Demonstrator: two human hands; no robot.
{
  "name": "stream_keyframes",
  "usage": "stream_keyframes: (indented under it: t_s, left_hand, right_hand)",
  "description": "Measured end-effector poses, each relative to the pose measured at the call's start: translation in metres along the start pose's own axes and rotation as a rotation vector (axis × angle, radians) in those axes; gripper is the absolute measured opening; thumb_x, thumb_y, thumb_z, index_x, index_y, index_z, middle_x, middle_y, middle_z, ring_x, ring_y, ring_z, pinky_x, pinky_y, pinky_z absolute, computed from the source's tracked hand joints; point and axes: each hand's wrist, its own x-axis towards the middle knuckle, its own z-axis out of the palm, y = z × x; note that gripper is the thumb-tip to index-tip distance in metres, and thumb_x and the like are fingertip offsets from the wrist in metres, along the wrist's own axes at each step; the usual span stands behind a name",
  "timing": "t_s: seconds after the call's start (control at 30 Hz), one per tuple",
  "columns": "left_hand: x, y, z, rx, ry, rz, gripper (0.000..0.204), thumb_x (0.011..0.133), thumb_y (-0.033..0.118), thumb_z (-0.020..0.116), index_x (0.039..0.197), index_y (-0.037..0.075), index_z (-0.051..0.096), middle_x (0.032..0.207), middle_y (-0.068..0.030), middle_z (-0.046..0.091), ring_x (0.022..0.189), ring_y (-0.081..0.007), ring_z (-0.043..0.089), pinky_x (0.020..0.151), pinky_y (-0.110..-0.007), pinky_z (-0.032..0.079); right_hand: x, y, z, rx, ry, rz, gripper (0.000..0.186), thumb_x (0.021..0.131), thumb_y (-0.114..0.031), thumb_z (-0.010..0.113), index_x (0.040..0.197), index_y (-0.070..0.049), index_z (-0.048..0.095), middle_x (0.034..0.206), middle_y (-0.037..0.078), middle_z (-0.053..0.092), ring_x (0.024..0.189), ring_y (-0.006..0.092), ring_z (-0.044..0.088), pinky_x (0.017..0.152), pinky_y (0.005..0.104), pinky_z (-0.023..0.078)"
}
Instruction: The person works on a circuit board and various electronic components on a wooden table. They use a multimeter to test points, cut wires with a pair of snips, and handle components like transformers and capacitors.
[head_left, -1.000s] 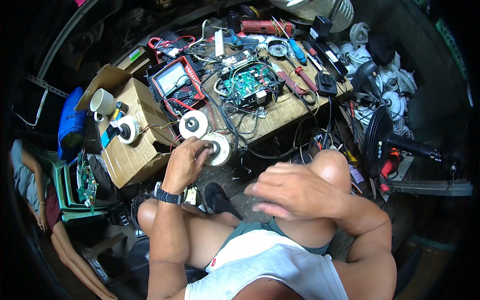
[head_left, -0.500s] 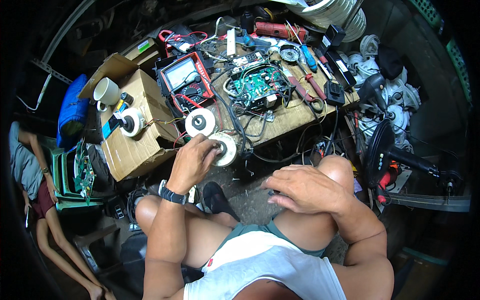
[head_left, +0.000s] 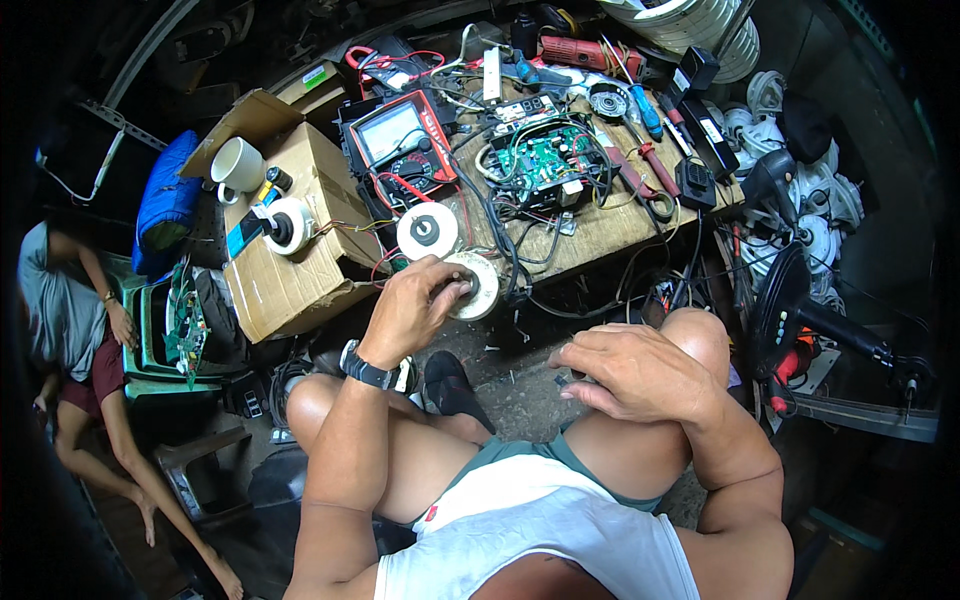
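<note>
With bent fingers, my left hand (head_left: 413, 312) grips the hub at the middle of a round white motor disc (head_left: 482, 300) by the table's front edge. Touching its far side lies a second white disc (head_left: 412, 238) with a grey centre. My right hand (head_left: 635, 368) rests over my right knee, its fingers curled together; a small dark thing peeks out under them, too hidden to name. Farther back on the wooden table (head_left: 590, 245) are an open-cased green circuit board (head_left: 565, 158) with wires and a red-framed multimeter (head_left: 400, 145).
At left a cardboard box (head_left: 290, 300) carries a white mug (head_left: 238, 163) and another white motor (head_left: 291, 226). Screwdrivers (head_left: 646, 112) and cables crowd the table. A black fan stand (head_left: 840, 330) leans at right beside white parts (head_left: 825, 190). Another person (head_left: 75, 300) sits far left.
The whole view has shifted, so things appear farther right. My left hand stays at the disc's hub, and my right hand keeps its place over the knee.
</note>
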Motion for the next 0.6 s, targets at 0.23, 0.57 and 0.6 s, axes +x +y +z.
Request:
stream_keyframes:
  t_s: [0.23,0.57,0.6]
  left_hand:
    - [0.0001,-0.0043,0.0033,-0.047,0.01,-0.005,0.021,0.097,0.012,0.074,0.116,0.003,0.077,0.1,-0.0129,0.074,0.09,-0.0286,0.073,0.082,-0.037,0.056]
    - [-0.0001,-0.0035,0.005,-0.093,0.031,-0.008,0.019,0.098,0.011,0.073,0.114,0.002,0.076,0.098,-0.0126,0.074,0.089,-0.0257,0.073,0.082,-0.037,0.056]
    - [0.0,-0.0025,0.0051,-0.095,0.04,-0.008,0.019,0.098,0.011,0.073,0.114,0.001,0.076,0.098,-0.0127,0.074,0.089,-0.0255,0.073,0.082,-0.037,0.056]
  right_hand:
    - [-0.0014,0.0009,0.0007,-0.015,0.0,-0.011,0.032,0.093,-0.023,0.076,0.118,-0.005,0.066,0.102,0.014,0.069,0.099,0.0374,0.07,0.087,0.0478,0.056]
    - [-0.0014,-0.0012,-0.0007,0.005,-0.01,0.011,0.032,0.093,-0.025,0.076,0.117,-0.005,0.067,0.102,0.015,0.07,0.101,0.0387,0.07,0.089,0.0494,0.056]
    - [-0.0016,-0.0011,-0.0008,0.005,-0.01,0.011,0.032,0.093,-0.025,0.076,0.117,-0.005,0.067,0.102,0.015,0.07,0.101,0.0388,0.07,0.089,0.0494,0.056]
